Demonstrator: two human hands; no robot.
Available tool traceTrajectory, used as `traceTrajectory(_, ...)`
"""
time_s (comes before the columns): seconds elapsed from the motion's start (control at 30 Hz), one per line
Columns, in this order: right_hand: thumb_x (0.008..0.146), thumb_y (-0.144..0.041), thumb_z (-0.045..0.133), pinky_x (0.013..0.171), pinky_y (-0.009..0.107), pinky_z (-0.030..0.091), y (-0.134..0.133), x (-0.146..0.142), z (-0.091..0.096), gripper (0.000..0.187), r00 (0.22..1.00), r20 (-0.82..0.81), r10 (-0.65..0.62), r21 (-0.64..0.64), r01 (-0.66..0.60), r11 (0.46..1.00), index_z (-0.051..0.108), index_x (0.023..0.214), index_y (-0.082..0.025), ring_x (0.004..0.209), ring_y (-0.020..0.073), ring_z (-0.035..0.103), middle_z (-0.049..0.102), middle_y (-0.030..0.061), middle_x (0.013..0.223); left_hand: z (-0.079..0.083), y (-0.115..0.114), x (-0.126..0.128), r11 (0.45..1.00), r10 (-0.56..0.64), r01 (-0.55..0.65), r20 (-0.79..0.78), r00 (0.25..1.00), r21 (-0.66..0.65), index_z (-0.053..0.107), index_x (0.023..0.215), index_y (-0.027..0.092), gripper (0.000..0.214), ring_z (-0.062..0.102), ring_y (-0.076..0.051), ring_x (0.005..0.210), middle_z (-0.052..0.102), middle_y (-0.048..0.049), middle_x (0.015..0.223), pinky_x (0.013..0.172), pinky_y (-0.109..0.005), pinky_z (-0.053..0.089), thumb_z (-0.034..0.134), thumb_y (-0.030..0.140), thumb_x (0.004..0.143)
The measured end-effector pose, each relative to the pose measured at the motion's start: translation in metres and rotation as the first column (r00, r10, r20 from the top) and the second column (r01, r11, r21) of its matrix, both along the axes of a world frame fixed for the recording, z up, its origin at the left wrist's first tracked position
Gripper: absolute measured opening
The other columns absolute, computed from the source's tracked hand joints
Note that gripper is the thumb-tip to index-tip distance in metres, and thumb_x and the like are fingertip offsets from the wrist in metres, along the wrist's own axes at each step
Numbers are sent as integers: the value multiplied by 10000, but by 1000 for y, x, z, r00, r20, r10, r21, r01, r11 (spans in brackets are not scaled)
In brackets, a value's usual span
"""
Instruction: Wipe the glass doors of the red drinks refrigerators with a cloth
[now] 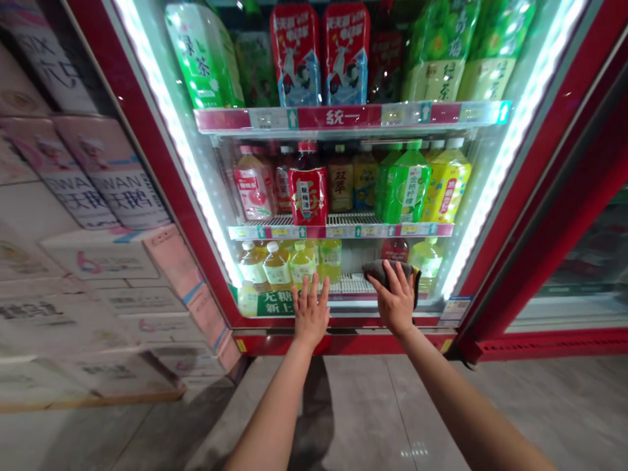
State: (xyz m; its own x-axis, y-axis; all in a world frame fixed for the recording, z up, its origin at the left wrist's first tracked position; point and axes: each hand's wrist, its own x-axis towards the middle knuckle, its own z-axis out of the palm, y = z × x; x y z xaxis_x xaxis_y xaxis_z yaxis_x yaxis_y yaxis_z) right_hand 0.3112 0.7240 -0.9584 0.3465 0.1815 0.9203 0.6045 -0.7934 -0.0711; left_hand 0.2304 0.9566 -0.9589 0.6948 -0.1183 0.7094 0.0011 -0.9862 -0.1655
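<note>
My left hand (311, 313) lies flat with fingers spread against the lower glass of a red drinks fridge door (338, 307). My right hand (394, 299) presses a dark grey cloth (379, 269) against the same glass, a little to the right, fingers spread over the cloth. Behind the glass, yellow drink bottles (277, 265) stand on the bottom shelf just above my left hand. A red bottle (395, 249) and a green bottle (428, 260) stand behind the cloth.
Upper shelves (353, 118) hold several green, red and yellow bottles. Stacked cardboard cartons (98, 261) fill the left side down to the floor. A second red-framed fridge (579, 261) stands at the right. Grey tiled floor (373, 412) lies below.
</note>
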Motion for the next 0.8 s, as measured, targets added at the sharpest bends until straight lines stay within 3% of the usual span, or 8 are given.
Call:
traceTrajectory(0.07, 924, -127, 575, 1246, 621, 209, 28, -7, 8, 541, 1000, -25, -5, 3, 5, 1000, 618, 1404, -374, 1567, 321, 227, 354, 33, 1665, -2, 4, -3, 1000, 25, -25, -9, 1000, -10, 89, 1650, 230, 1018, 84, -366, 1586, 155, -154, 1712, 1277, -638, 100, 739, 318, 872)
traceTrajectory(0.13, 914, -124, 590, 1261, 624, 158, 43, -15, 5, 584, 998, -45, 37, -94, -41, 995, 580, 1443, -373, 1562, 313, 247, 380, 39, 1651, -3, 7, -6, 999, 42, -43, -25, 999, -26, 89, 1650, 230, 1004, 103, -355, 1586, 168, -149, 1711, 1282, -623, 110, 725, 295, 876)
traceTrajectory(0.27, 912, -147, 629, 1299, 527, 120, 17, -19, -17, 577, 977, -37, 210, -367, -209, 907, 586, 1424, -410, 1478, 234, 423, 520, -16, 1558, -5, 12, -10, 998, 50, -52, -57, 997, -36, 106, 1650, 248, 971, 130, -339, 1586, 171, -138, 1713, 1286, -595, 152, 706, 295, 887)
traceTrajectory(0.4, 940, -148, 607, 1276, 539, 205, -7, -10, -10, 491, 990, 18, 140, -253, -131, 959, 649, 1355, -407, 1482, 252, 424, 532, -2, 1549, -4, 18, -14, 996, 76, -79, -56, 996, -51, 95, 1651, 233, 993, 114, -345, 1588, 168, -147, 1714, 1284, -606, 132, 716, 324, 881)
traceTrajectory(0.53, 952, -138, 571, 1241, 623, 232, 37, -13, 19, 491, 998, -3, 66, -84, -66, 994, 638, 1381, -365, 1552, 320, 277, 394, 34, 1641, -3, 23, -18, 992, 101, -103, -36, 994, -74, 77, 1652, 223, 981, 106, -337, 1592, 172, -141, 1714, 1288, -599, 125, 693, 294, 891)
traceTrajectory(0.67, 944, -165, 597, 1278, 609, 113, 70, -28, 12, 538, 980, -55, 191, -293, -199, 935, 575, 1445, -361, 1532, 289, 328, 420, 24, 1627, -3, 28, -24, 989, 118, -122, -49, 992, -80, 94, 1651, 194, 956, 113, -327, 1592, 186, -154, 1710, 1292, -581, 147, 674, 269, 895)
traceTrajectory(0.73, 941, -170, 606, 1297, 547, 107, 61, -31, 1, 533, 961, -61, 271, -396, -273, 877, 583, 1432, -375, 1493, 245, 400, 476, -3, 1593, -3, 31, -28, 988, 126, -131, -62, 990, -85, 122, 1650, 193, 951, 118, -341, 1589, 187, -162, 1708, 1288, -586, 159, 687, 306, 893)
traceTrajectory(0.8, 943, -154, 594, 1294, 515, 158, 45, -29, -3, 525, 954, -44, 295, -409, -287, 866, 600, 1411, -393, 1463, 225, 444, 519, -18, 1561, -3, 37, -31, 984, 146, -152, -70, 987, -95, 135, 1649, 196, 948, 125, -348, 1587, 189, -167, 1707, 1286, -590, 166, 690, 321, 891)
